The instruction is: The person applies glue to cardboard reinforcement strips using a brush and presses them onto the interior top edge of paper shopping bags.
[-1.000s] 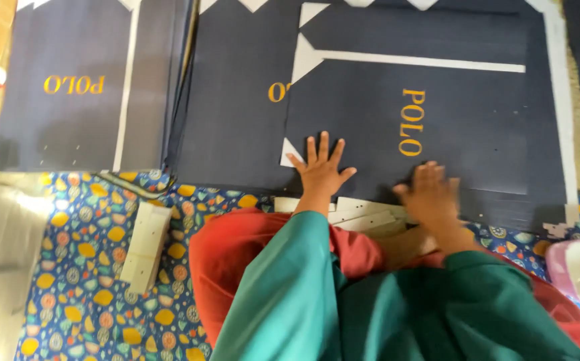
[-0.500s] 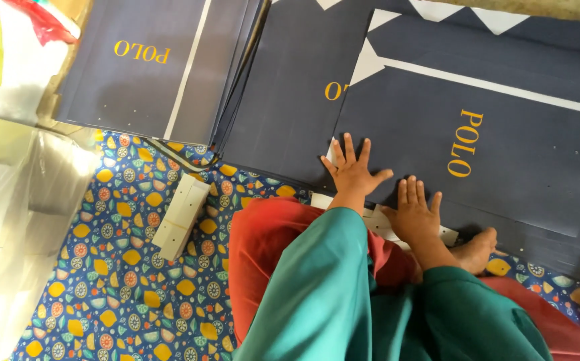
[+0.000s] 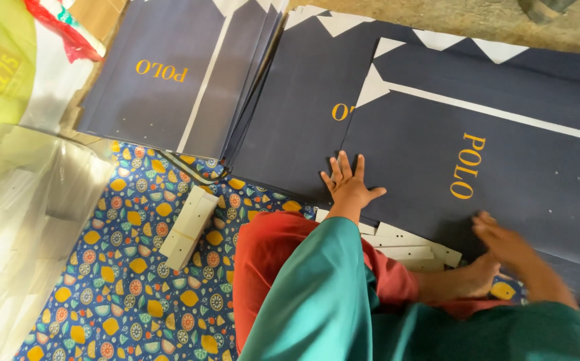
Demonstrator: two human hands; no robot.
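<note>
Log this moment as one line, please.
left hand flat on navy card sheet | right hand on sheet's near edge, blurred | white strips beneath | patterned mat

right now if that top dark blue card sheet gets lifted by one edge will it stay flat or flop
The top dark blue sheet would probably bend along its creases yet stay fairly stiff: it lies flat like thin card. It looks light and may slide on the stack beneath. The left hand presses it flat.
</note>
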